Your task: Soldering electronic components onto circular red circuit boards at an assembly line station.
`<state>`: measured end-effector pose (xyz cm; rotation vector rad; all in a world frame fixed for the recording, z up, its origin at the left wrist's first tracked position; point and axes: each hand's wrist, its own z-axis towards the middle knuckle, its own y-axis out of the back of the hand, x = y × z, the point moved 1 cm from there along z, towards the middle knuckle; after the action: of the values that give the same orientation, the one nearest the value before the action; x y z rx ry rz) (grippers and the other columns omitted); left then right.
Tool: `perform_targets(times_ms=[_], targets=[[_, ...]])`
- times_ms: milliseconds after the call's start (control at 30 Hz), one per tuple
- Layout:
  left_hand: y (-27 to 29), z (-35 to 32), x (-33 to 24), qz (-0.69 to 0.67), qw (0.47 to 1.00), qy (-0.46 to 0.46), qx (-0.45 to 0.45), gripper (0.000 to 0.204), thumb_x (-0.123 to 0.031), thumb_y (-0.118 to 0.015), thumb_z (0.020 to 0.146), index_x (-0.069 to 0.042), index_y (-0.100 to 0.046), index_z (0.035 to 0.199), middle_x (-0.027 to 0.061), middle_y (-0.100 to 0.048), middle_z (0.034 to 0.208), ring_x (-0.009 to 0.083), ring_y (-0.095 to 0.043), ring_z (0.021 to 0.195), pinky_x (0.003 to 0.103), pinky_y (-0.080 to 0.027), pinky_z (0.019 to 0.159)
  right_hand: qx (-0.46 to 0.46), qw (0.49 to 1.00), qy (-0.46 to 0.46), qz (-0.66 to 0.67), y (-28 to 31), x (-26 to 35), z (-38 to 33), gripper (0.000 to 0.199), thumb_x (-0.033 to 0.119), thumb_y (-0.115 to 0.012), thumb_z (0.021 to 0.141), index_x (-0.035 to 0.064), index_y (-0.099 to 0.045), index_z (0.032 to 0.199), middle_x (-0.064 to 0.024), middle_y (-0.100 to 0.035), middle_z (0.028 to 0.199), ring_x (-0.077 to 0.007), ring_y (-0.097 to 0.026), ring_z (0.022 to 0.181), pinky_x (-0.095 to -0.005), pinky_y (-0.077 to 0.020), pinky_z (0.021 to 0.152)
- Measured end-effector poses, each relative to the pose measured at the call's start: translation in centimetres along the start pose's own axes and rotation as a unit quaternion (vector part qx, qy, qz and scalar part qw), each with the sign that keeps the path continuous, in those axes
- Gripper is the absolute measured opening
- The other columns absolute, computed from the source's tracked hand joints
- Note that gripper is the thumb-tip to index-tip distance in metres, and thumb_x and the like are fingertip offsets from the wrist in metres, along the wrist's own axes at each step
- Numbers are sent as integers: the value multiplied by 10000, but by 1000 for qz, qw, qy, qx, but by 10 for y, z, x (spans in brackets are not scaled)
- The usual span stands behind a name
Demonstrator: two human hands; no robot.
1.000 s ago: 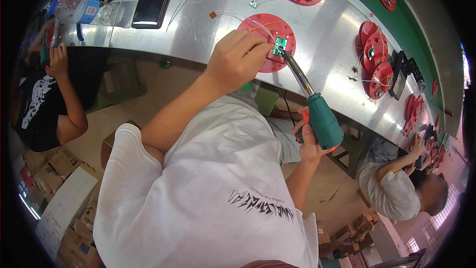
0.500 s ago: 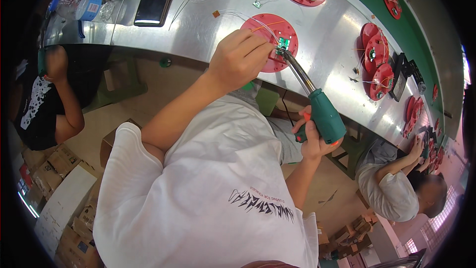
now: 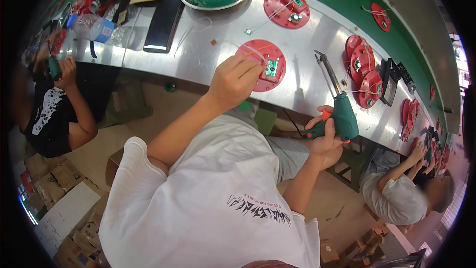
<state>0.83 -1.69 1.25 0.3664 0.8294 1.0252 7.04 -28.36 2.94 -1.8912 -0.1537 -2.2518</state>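
A red round disc (image 3: pixel 275 84) lies near the table's front edge, bearing a small green circuit board (image 3: pixel 271 68). My left hand (image 3: pixel 234 80) is closed in a pinch at the board's left side, over the disc; its fingertips hide what they hold. Thin white wires (image 3: pixel 257 53) run across the disc close to those fingers. To the right, my right hand (image 3: pixel 323 136) grips a green soldering gun (image 3: pixel 344 117) by its handle, a finger at the orange trigger. The gun's metal tip (image 3: pixel 318 54) points up and away, apart from the board.
Another wired red disc (image 3: pixel 277 12) lies farther back, with stacked discs (image 3: pixel 358 62) to the right. A metal bowl of green pieces (image 3: pixel 216 6), a dark phone-like slab (image 3: pixel 162 25) and a plastic bottle (image 3: pixel 94 28) stand left. Co-workers sit at both sides.
The soldering gun has swung off the board to the right, its tip now raised. My left hand stays pinched at the board. The view has shifted, showing more of the table's far side.
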Motion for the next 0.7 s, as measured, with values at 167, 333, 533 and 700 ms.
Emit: perform_targets(times_ms=[167, 333, 533, 700], targets=[[-3, 3, 0, 12, 999, -34, -21, 197, -5, -681, 693, -24, -691, 888, 79, -633, 872, 263, -590, 739, 366, -491, 628, -60, 993, 5, 100, -2, -18, 30, 304, 195, -500, 988, -82, -544, 1106, -207, -636, 982, -202, -579, 475, -326, -478, 415], [0, 2, 0, 19, 1000, -3, 2, 292, -47, -712, 703, -29, -680, 993, 92, -637, 980, 284, -610, 874, 390, -500, 721, -102, 987, -11, 126, -2, -20, 32, 284, 204, -479, 1004, -64, -547, 1067, -191, -639, 928, -195, -561, 459, -326, -468, 414], [23, 39, -19, 64, 997, 21, 28, 596, -216, -763, 672, -60, -607, 1226, 120, -580, 1255, 334, -515, 1176, 497, -388, 993, -138, 978, -14, 155, -5, -21, 38, 302, 198, -481, 1005, -88, -527, 1093, -188, -643, 858, -212, -582, 460, -360, -531, 481], [12, 51, 7, -24, 976, -60, 206, 568, -274, -787, 667, -57, -635, 1170, 121, -619, 1173, 333, -551, 1101, 481, -393, 999, -193, 972, -8, 132, -6, -23, 32, 348, 240, -491, 1003, -95, -523, 1093, -204, -653, 858, -226, -590, 484, -355, -527, 491]])
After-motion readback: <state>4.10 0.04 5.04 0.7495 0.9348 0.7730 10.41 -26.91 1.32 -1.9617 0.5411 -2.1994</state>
